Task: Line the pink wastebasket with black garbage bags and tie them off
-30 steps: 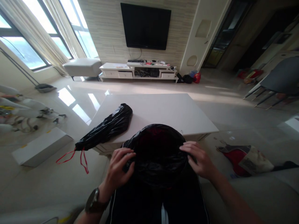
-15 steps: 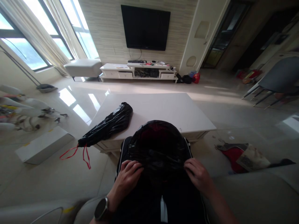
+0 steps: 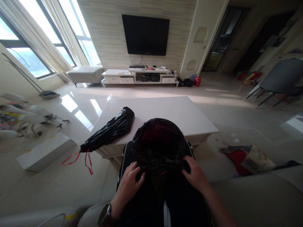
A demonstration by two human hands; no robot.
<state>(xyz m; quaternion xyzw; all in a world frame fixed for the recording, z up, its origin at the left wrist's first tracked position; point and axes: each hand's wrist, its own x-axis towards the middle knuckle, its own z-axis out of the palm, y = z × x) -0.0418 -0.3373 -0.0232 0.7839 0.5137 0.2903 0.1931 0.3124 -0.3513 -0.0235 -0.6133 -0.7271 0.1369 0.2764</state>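
A black plastic bag (image 3: 159,145) with something red showing inside rests on my lap, its mouth toward me. My left hand (image 3: 129,184) grips the bag's near left edge, fingers curled on the plastic. My right hand (image 3: 195,176) grips the near right edge the same way. A thin red drawstring shows between my hands. A second black bag (image 3: 111,129), tied with red drawstrings hanging off, lies on the left corner of the white coffee table (image 3: 180,113).
A white box (image 3: 44,151) lies on the floor at left, near scattered items. A red and white bag (image 3: 248,159) lies on the floor at right. A TV stand (image 3: 139,75) and wall TV stand at the far wall. Grey chair at far right.
Both hands have slid from the bag's far rim down toward me along its sides, drawing the opening closer to my lap. The bag on the table has not moved.
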